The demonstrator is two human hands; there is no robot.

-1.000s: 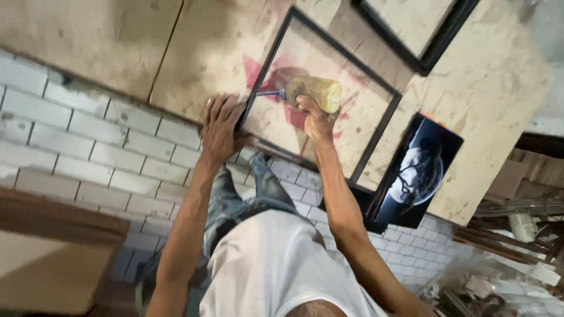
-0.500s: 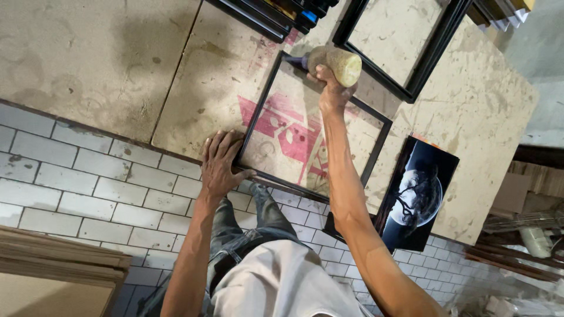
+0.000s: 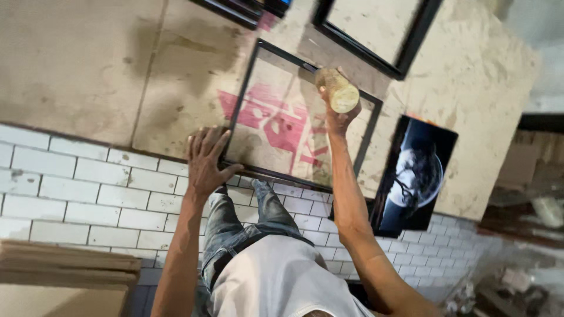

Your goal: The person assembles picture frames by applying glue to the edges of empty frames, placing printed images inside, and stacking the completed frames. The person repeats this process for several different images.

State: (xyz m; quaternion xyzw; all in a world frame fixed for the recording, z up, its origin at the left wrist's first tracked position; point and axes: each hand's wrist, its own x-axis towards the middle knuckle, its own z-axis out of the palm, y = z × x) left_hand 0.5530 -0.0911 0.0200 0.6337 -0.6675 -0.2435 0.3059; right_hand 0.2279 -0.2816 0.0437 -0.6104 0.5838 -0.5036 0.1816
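— Two hands are working on one black-framed pane [image 3: 294,123], and it is lying flat on the worn, stained tabletop [image 3: 88,64]. What is the left hand [image 3: 205,161] doing?

— It is pressing down at the near left corner of the framed pane, fingers [image 3: 214,141] spread wide and released, gripping nothing, just pinning the frame edge against the tabletop.

— And the right hand [image 3: 338,108]?

— It is reaching across the framed pane toward its far right side, fingers clenched around a yellowish sponge-like pad [image 3: 339,91], which is hovering at or touching the glass. I cannot tell whether it is making real contact.

— Anything showing through the framed pane?

— Red printed shapes [image 3: 264,117] are showing under the glass, in the middle of the pane.

— What is sitting around it?

— Beyond the framed pane's far edge, another black frame [image 3: 405,58] is lying on the tabletop, close but apart. To the right of the framed pane, a dark glossy picture [image 3: 414,176] with a pale round shape is leaning or lying just beside its right corner. Nearer than the framed pane, a white tiled surface [image 3: 76,194] is running below the tabletop edge, and the person's jeans and white shirt are filling the bottom of the view.
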